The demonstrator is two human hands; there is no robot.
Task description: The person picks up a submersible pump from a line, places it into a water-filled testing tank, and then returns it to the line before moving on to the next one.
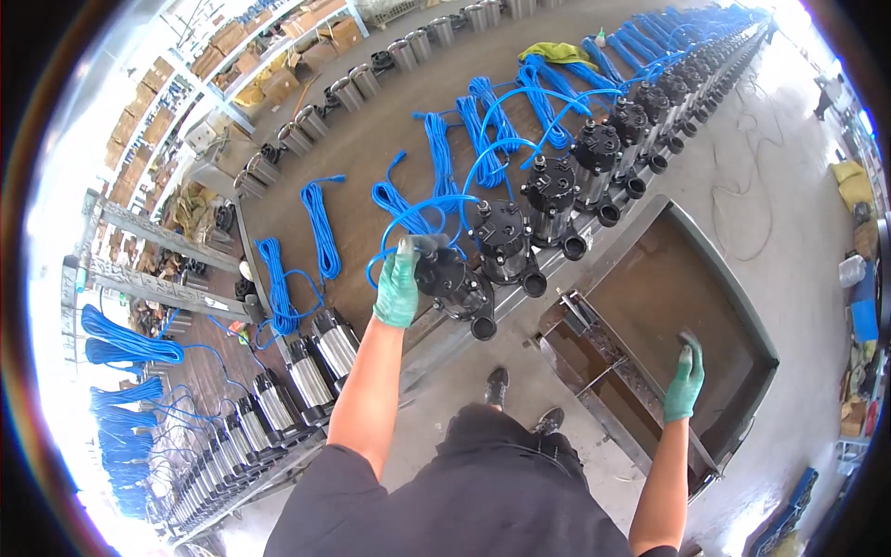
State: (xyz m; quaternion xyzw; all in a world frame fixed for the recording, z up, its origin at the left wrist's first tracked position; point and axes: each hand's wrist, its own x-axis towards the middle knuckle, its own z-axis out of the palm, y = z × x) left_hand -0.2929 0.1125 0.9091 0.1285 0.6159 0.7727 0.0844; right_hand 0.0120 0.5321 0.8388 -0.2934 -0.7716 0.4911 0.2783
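My left hand [397, 290], in a green glove, is closed at the upper edge of a black-topped submersible pump [452, 281], the nearest in a long row. A blurred dark grey patch by the fingertips cannot be made out. Blue cable curves behind this pump. Beside it stands another black-topped pump [501, 239] with a round side outlet facing me. Above a metal trough [766, 357] on the right, my right hand [684, 385], gloved alike, is closed; a small grey piece [689, 343], blurred, sticks out past its fingers.
Blue cable bundles [320, 227] lie across the brown bench. Silver motor bodies [277, 401] line the left bench, with more cable coils [130, 339] beyond. A metal crossbar [617, 357] spans the trough. Shelves with cardboard boxes [227, 37] stand at the far left.
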